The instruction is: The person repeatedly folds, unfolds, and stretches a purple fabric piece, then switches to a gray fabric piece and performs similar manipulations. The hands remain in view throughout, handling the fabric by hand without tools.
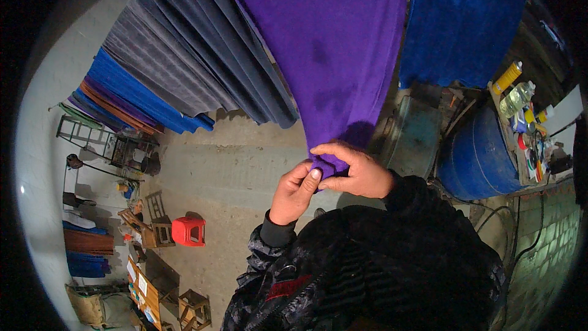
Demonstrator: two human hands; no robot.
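Note:
A long purple cloth hangs down from the top of the view and narrows toward me into a bunched lower end. My left hand grips that end from the lower left, with the thumb pressed on top of the fabric. My right hand holds the same end from the right, its fingers arched over the cloth and its thumb at the near side. Both hands are close together on the bunched fabric, just in front of my body. The fingertips under the cloth are partly hidden.
Grey cloths and blue cloths hang left; a dark blue cloth hangs right. A red stool and wooden furniture stand lower left. A blue barrel stands right, beside a shelf holding bottles and tools. Hoses run along the lower right.

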